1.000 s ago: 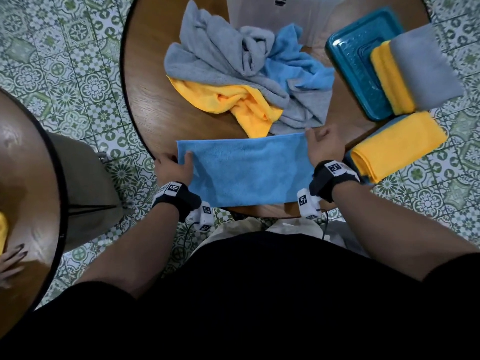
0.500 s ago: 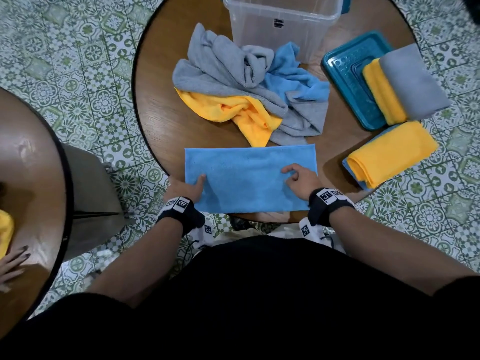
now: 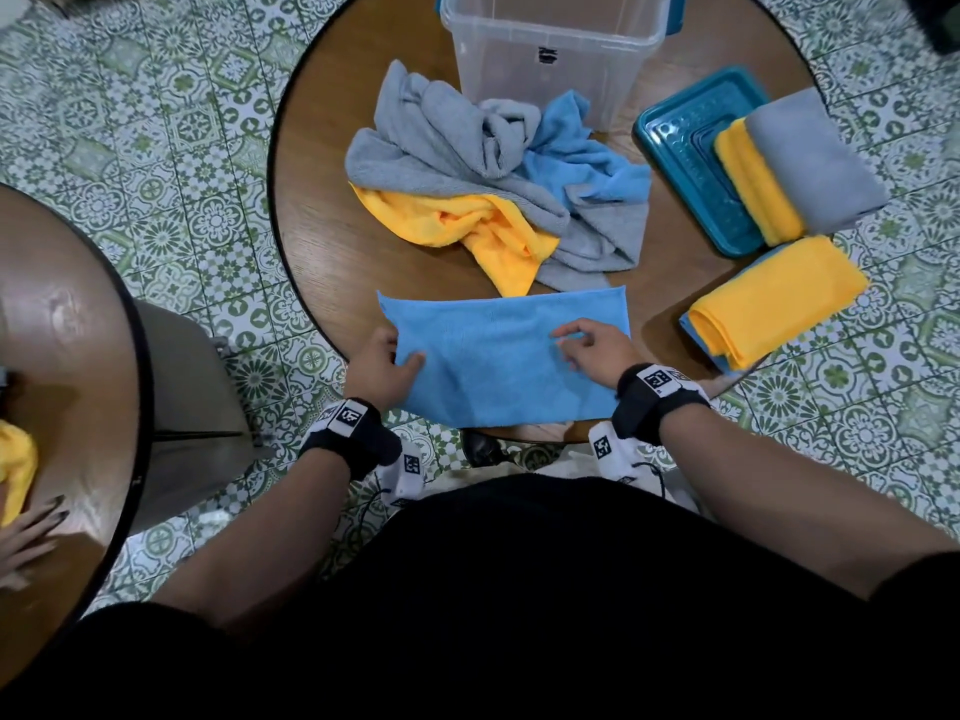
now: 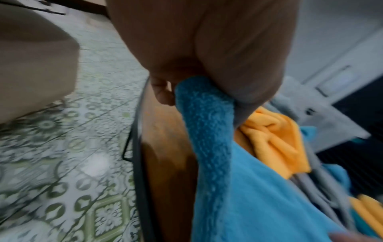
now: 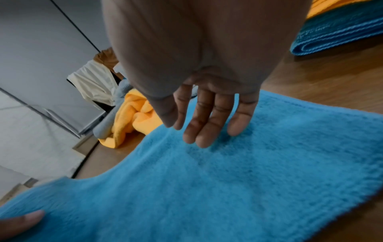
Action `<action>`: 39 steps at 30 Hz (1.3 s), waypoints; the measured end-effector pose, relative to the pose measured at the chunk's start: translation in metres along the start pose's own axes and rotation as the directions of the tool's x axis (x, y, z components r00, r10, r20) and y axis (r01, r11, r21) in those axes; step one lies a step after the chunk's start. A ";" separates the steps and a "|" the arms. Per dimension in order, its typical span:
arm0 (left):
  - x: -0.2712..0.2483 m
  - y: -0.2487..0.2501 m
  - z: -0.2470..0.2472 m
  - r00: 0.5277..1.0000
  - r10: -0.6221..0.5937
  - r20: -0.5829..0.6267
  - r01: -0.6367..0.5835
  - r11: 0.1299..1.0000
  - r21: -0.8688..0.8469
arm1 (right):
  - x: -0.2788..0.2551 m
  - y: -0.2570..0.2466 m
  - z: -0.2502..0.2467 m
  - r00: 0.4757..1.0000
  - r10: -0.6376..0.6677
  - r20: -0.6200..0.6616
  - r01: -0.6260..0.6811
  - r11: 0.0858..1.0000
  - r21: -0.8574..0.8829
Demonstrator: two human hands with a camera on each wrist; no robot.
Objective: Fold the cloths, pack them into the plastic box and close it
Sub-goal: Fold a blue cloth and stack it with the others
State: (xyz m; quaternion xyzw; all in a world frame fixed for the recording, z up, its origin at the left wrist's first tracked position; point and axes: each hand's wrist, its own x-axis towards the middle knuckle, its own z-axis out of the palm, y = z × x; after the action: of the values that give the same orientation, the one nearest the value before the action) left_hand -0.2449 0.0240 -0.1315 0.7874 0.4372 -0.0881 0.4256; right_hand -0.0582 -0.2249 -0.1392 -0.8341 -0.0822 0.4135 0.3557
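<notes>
A blue cloth (image 3: 498, 376), folded into a long strip, lies flat at the near edge of the round wooden table (image 3: 322, 241). My left hand (image 3: 400, 358) pinches its left end; the left wrist view shows the blue cloth (image 4: 209, 124) bunched between thumb and fingers. My right hand (image 3: 582, 340) rests with straight fingers (image 5: 204, 129) on the blue cloth (image 5: 259, 180), right of its middle. Behind it lies a loose pile of grey, blue and yellow cloths (image 3: 483, 174). The clear plastic box (image 3: 550, 49) stands open at the back. Its teal lid (image 3: 685, 168) lies to the right.
Folded yellow and grey cloths (image 3: 795, 163) sit on the lid, and a folded yellow cloth on a blue one (image 3: 774, 298) lies at the table's right edge. A beige seat (image 3: 182, 387) and a second table (image 3: 57, 345) with another person's hand (image 3: 26, 532) are at left.
Both hands came back from the cloth's far corners. The left hand went from pressing flat to pinching the left end. The right hand slid inward onto the cloth.
</notes>
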 end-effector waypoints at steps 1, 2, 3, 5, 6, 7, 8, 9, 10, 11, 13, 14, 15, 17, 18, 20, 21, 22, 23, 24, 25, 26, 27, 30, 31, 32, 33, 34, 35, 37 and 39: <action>-0.001 0.008 0.002 0.997 0.065 0.034 -0.063 0.997 -0.039 | -0.002 -0.006 0.001 1.000 -0.019 0.009 0.018 0.997 0.079; -0.002 0.017 0.006 0.989 0.118 0.084 -0.112 0.991 -0.076 | -0.005 -0.012 0.003 0.999 -0.037 0.028 0.033 0.991 0.131; -0.004 0.026 0.011 0.977 0.165 0.138 -0.148 0.981 -0.126 | -0.008 -0.019 0.003 0.997 -0.050 0.058 0.039 0.985 0.170; -0.012 0.046 0.024 0.949 0.226 0.219 -0.184 0.963 -0.199 | -0.013 -0.032 0.005 0.989 -0.054 0.136 0.015 0.962 0.273; -0.016 0.059 0.030 0.930 0.274 0.244 -0.233 0.955 -0.182 | -0.014 -0.037 0.005 0.984 -0.035 0.176 -0.027 0.941 0.338; -0.019 0.069 0.039 0.902 0.333 0.275 -0.301 0.941 -0.153 | -0.014 -0.040 0.005 0.978 -0.010 0.208 -0.076 0.912 0.404; -0.022 0.079 0.047 0.869 0.388 0.306 -0.364 0.922 -0.134 | -0.014 -0.041 0.005 0.975 0.012 0.224 -0.119 0.873 0.473; -0.025 0.089 0.054 0.832 0.440 0.339 -0.417 0.898 -0.141 | -0.014 -0.041 0.004 0.976 0.028 0.218 -0.143 0.835 0.531; -0.026 0.096 0.061 0.799 0.462 0.386 -0.437 0.886 -0.155 | -0.014 -0.039 0.002 0.980 0.039 0.196 -0.145 0.812 0.566; -0.026 0.101 0.067 0.766 0.462 0.447 -0.432 0.885 -0.174 | -0.013 -0.036 0.001 0.986 0.045 0.163 -0.133 0.805 0.578; -0.026 0.108 0.076 0.701 0.411 0.583 -0.355 0.910 -0.215 | -0.010 -0.027 -0.004 0.997 0.048 0.062 -0.075 0.821 0.566; -0.027 0.110 0.079 0.667 0.388 0.637 -0.314 0.921 -0.232 | -0.006 -0.021 -0.009 0.999 0.048 0.009 -0.045 0.838 0.544; -0.026 0.110 0.083 0.640 0.376 0.670 -0.284 0.926 -0.249 | -0.001 -0.013 -0.013 0.998 0.054 -0.039 -0.028 0.869 0.494; -0.023 0.110 0.085 0.649 0.377 0.661 -0.271 0.926 -0.263 | 0.005 -0.003 -0.025 0.994 0.058 -0.095 -0.021 0.936 0.352; -0.018 0.109 0.085 0.695 0.385 0.607 -0.291 0.923 -0.253 | 0.006 0.002 -0.029 0.993 0.052 -0.106 -0.020 0.959 0.282; -0.002 0.106 0.084 0.827 0.400 0.394 -0.372 0.916 -0.151 | 0.005 0.009 -0.037 0.990 0.049 -0.133 -0.021 0.979 0.202; 0.009 0.104 0.083 0.869 0.412 0.275 -0.410 0.910 -0.066 | 0.004 0.013 -0.040 0.988 0.054 -0.146 -0.025 0.981 0.192; 0.021 0.102 0.081 0.884 0.425 0.192 -0.438 0.899 0.025 | 0.004 0.017 -0.040 0.986 0.058 -0.158 -0.027 0.981 0.192; 0.032 0.101 0.080 0.882 0.446 0.151 -0.463 0.880 0.104 | 0.003 0.019 -0.041 0.985 0.064 -0.163 -0.033 0.981 0.189; 0.041 0.101 0.079 0.880 0.448 0.155 -0.471 0.864 0.180 | 0.004 0.023 -0.041 0.983 0.069 -0.172 -0.038 0.983 0.177; 0.051 0.100 0.080 0.880 0.437 0.189 -0.473 0.845 0.249 | 0.004 0.025 -0.041 0.982 0.077 -0.172 -0.049 0.985 0.163; 0.056 0.102 0.081 0.884 0.404 0.235 -0.462 0.830 0.313 | 0.003 0.027 -0.041 0.982 0.087 -0.167 -0.062 0.987 0.149; 0.061 0.102 0.084 0.889 0.365 0.276 -0.448 0.815 0.366 | 0.002 0.027 -0.042 0.982 0.098 -0.160 -0.076 0.988 0.134; 0.063 0.102 0.090 0.908 0.317 0.276 -0.410 0.810 0.419 | 0.000 0.026 -0.045 0.979 0.096 -0.178 -0.083 0.994 0.077; 0.063 0.102 0.091 0.918 0.310 0.249 -0.390 0.825 0.410 | 0.000 0.025 -0.045 0.975 0.072 -0.209 -0.063 0.997 0.050; 0.061 0.101 0.092 0.930 0.286 0.232 -0.359 0.844 0.398 | 0.001 0.024 -0.045 0.968 0.036 -0.249 -0.036 0.999 0.006; 0.060 0.101 0.093 0.939 0.261 0.223 -0.332 0.859 0.390 | 0.000 0.022 -0.046 0.956 -0.003 -0.294 -0.017 0.998 -0.064; 0.058 0.101 0.094 0.947 0.229 0.224 -0.301 0.875 0.380 | -0.001 0.021 -0.046 0.941 -0.050 -0.336 -0.003 0.988 -0.155; 0.057 0.100 0.094 0.955 0.190 0.228 -0.264 0.895 0.360 | -0.003 0.021 -0.046 0.924 -0.100 -0.369 0.006 0.969 -0.247; 0.056 0.097 0.092 0.966 0.126 0.227 -0.191 0.938 0.291 | -0.006 0.017 -0.043 0.910 -0.193 -0.367 0.049 0.929 -0.368; 0.058 0.090 0.089 0.972 0.060 0.229 -0.107 0.974 0.200 | -0.012 0.010 -0.038 0.954 -0.215 -0.209 0.124 0.918 -0.376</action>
State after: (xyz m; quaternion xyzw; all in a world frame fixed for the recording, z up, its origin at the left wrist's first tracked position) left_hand -0.1206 -0.0297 -0.1630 0.8312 0.3416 -0.2030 0.3889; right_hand -0.0394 -0.2577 -0.1227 -0.9192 -0.1841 0.2525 0.2396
